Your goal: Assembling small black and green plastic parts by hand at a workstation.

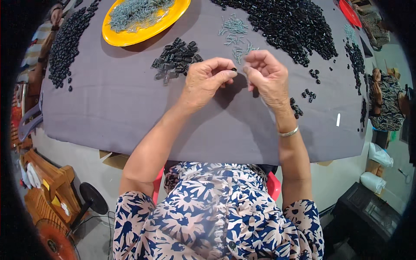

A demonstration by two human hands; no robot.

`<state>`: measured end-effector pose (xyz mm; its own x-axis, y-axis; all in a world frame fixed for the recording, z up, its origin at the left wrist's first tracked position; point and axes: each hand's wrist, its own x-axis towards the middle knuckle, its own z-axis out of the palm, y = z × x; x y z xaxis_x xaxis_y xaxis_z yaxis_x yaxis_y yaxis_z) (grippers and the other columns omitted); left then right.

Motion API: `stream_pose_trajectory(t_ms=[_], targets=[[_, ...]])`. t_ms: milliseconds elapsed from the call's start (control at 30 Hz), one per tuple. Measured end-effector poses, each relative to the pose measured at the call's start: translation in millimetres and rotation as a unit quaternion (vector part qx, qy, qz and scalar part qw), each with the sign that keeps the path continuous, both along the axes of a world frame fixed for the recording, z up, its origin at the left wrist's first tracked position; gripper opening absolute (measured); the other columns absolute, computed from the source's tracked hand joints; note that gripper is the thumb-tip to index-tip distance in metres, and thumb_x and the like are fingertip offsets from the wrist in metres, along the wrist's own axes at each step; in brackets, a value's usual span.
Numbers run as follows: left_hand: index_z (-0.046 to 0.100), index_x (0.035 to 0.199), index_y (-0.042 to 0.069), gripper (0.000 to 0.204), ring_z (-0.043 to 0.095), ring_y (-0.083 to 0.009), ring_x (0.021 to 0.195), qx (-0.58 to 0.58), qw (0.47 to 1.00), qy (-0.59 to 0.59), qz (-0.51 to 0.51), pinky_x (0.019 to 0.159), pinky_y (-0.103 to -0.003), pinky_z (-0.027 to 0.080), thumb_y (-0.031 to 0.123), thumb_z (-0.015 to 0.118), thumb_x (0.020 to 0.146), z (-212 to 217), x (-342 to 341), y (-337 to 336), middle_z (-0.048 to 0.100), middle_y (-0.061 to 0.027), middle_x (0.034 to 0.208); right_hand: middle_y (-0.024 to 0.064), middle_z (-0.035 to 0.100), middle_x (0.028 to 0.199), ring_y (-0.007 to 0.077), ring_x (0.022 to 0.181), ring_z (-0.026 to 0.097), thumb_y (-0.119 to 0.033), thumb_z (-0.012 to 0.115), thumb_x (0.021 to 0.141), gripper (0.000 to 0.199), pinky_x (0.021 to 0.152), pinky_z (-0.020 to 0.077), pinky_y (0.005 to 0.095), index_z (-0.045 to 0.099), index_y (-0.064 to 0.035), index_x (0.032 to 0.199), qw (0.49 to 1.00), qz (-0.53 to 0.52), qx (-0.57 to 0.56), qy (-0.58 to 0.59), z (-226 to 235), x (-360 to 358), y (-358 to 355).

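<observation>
Much of the small work is hard to read: the left hand [207, 82] pinches a tiny black plastic piece [234, 69] between thumb and forefinger, only its tip showing past the fingertips. The right hand [266, 76] is curled close beside it, fingers bunched narrowly; whether it grips one of the thin grey pins cannot be made out. Both hands hover just above the grey cloth-covered table [108, 112], right in front of the person's flower-printed blue and white top [216, 212].

The yellow round plate [173, 17] heaped with grey metal pins is cut off by the upper edge, as is the large heap of black plastic sleeves [294, 26] at upper right. A smaller cluster of black pieces [173, 58] lies just left of the hands, a loose scatter of grey pins [236, 37] just beyond them. Another long heap of black pieces [65, 43] runs along the left edge.

A red plate [350, 13] is barely visible at the far corner. Other people sit at both sides, only partly seen. Below the table, a pale floor, a wooden bench [47, 182] and a fan [93, 197] appear at left.
</observation>
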<state>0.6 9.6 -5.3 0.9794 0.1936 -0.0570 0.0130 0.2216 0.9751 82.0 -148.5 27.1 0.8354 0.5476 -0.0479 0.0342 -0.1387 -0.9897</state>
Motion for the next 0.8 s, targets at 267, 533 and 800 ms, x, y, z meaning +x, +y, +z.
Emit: stream_pose_trajectory(t_ms=[267,533,800], targets=[[0.067,0.099,0.000,0.012,0.059,-0.0064,0.072,0.013,1.000,0.007,-0.001,0.065,-0.021,0.048,0.008,0.065,0.090,0.4,-0.1,-6.3,0.065,-0.0007,0.081,-0.0013,0.063,0.077,0.0036,0.061,0.056,0.001,0.062,0.089,0.008,0.054,0.0458,0.0171,0.066,-0.0010,0.096,0.997,-0.025,0.067,-0.034,-16.0,-1.9,0.5],[0.067,0.099,-0.001,0.012,0.058,-0.0061,0.072,0.007,1.000,0.001,-0.004,0.065,-0.021,0.049,0.006,0.066,0.089,-2.1,-1.0,-4.5,0.064,-0.0004,0.082,0.0008,0.058,0.085,0.0057,0.069,0.058,0.004,0.061,0.089,0.005,0.057,0.0494,0.0206,0.062,0.0000,0.091,0.987,0.016,0.022,-0.159,-14.0,-2.8,0.9],[0.068,0.097,-0.001,0.013,0.058,-0.0055,0.069,0.009,1.000,0.002,-0.009,0.063,-0.021,0.049,0.007,0.067,0.087,-5.0,0.8,-4.0,0.065,-0.0002,0.079,0.0071,0.060,0.085,0.0168,0.068,0.061,0.009,0.061,0.083,0.011,0.060,0.0506,0.0271,0.061,0.0001,0.089,0.910,0.033,-0.048,-0.411,-4.9,-0.9,1.1]])
